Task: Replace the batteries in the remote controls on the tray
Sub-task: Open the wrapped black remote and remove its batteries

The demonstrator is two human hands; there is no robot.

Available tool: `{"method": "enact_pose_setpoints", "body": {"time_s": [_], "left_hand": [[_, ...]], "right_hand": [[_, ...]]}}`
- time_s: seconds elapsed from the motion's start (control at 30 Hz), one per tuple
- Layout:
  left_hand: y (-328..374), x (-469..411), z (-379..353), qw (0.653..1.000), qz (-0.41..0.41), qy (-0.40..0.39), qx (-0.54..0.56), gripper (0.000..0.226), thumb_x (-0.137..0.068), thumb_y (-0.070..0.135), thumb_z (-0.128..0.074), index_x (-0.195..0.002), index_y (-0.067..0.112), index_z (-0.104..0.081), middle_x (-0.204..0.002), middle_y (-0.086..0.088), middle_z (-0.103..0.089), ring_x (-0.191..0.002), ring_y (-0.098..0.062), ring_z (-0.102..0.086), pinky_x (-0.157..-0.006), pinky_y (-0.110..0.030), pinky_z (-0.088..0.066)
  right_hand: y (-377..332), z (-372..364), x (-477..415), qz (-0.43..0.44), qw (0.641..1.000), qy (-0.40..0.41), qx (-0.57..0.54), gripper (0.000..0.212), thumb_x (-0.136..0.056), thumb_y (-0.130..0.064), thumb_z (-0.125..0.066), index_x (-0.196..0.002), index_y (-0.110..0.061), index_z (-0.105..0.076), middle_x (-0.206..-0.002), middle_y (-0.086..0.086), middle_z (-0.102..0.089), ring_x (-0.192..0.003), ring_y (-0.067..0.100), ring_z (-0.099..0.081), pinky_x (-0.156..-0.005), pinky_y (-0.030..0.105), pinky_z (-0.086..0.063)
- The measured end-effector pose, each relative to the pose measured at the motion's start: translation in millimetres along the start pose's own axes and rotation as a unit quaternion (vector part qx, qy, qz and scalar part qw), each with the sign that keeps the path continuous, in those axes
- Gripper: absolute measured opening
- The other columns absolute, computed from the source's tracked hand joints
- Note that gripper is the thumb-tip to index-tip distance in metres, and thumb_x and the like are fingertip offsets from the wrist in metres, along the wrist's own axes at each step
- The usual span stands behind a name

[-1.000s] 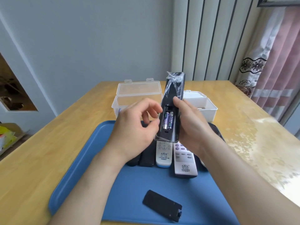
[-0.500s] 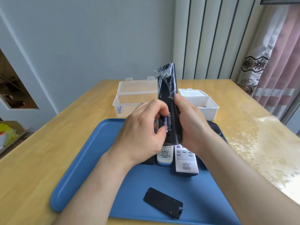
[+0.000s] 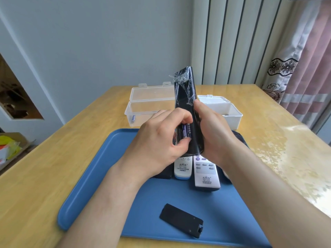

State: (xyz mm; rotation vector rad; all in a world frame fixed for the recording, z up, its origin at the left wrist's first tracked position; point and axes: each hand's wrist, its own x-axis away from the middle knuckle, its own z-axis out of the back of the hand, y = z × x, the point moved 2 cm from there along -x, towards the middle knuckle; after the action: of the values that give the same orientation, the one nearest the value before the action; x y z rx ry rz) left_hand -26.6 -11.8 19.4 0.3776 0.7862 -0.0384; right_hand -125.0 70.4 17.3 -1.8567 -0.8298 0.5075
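Remote [image 3: 186, 97] holds 2 batts [image 3: 186, 131]; clear box [image 3: 143, 112], 1 batt [image 3: 133, 118].

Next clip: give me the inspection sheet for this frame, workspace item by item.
Surface: wooden table, blue tray on it.
Job's things: black remote, film-wrapped, held upright, compartment open with two batteries; black battery cover lies on the tray; white remotes face up on the tray.
Clutter: clear box open, one loose battery inside; white box open.
Hands: right hand grips the black remote; left hand pinches the batteries.
Cables: nothing seen.
Surroundings: grey wall, curtain, cardboard box on the floor.
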Motion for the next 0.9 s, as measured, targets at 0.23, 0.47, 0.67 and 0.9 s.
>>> {"method": "enact_pose_setpoints", "body": {"time_s": [0.23,0.47,0.67,0.9], "left_hand": [[-6.1,0.2,0.9,0.999,0.021,-0.009,0.025,0.026,-0.07,0.016,-0.068,-0.096,0.016,-0.064,-0.091,0.006,-0.063,-0.072,-0.02,-0.06,-0.068,-0.034,-0.055],[-5.7,2.4,-3.4,0.998,0.037,0.019,0.037,0.03,-0.068,0.01,-0.067,-0.097,0.014,-0.07,-0.086,0.002,-0.069,-0.065,-0.017,-0.061,-0.063,-0.03,-0.056],[-3.1,1.5,-1.5,0.982,0.126,0.014,0.14,0.037,-0.069,0.005,-0.075,-0.098,0.023,-0.059,-0.093,0.007,-0.063,-0.082,-0.006,-0.058,-0.072,-0.034,-0.057],[-0.8,0.5,3.0,0.988,0.115,0.002,0.101,0.029,-0.075,0.009,-0.074,-0.096,0.02,-0.058,-0.091,0.012,-0.065,-0.088,-0.005,-0.06,-0.075,-0.03,-0.055]], "right_hand": [[8.3,-3.2,-0.7,0.008,1.0,-0.008,0.014,0.017,-0.103,-0.022,-0.037,-0.094,-0.014,-0.049,-0.071,0.011,-0.054,-0.071,0.026,-0.056,-0.061,0.035,-0.048],[10.5,-3.3,-1.9,-0.003,1.0,-0.021,-0.009,0.02,-0.105,-0.022,-0.035,-0.098,-0.013,-0.051,-0.077,0.012,-0.055,-0.07,0.026,-0.057,-0.058,0.033,-0.051],[7.1,-1.6,-1.0,-0.011,1.0,-0.016,-0.004,0.023,-0.104,-0.026,-0.037,-0.099,-0.011,-0.054,-0.082,0.015,-0.059,-0.077,0.03,-0.061,-0.061,0.035,-0.053],[10.3,-2.3,-2.4,0.008,0.999,-0.008,0.036,0.027,-0.104,-0.028,-0.036,-0.096,-0.011,-0.055,-0.08,0.012,-0.061,-0.075,0.028,-0.062,-0.058,0.034,-0.051]]}}
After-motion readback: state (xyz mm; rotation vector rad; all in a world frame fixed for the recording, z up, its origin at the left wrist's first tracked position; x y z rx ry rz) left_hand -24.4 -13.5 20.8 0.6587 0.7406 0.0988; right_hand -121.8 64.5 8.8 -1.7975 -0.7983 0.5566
